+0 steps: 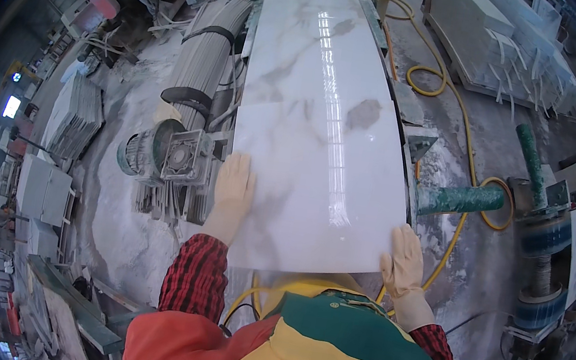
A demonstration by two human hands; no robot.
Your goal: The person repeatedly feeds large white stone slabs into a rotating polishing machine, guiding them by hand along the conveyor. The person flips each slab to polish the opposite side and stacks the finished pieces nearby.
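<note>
Before you, the white, grey-veined rectangular slab (299, 152) looks like polished stone, smooth and glossy. At its side edges, your left grip (235, 181) and right grip (403, 262) wear cream, matt, rubber-looking gloves (224, 217). By the slab's near left corner, your red-and-black checked sleeve (197, 278) is matt cloth. Right of the slab, the green cylindrical bar (459, 200) looks like scuffed painted metal.

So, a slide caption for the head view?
Gloved left hand and right hand at opposite edges of a glossy white slab.
</note>
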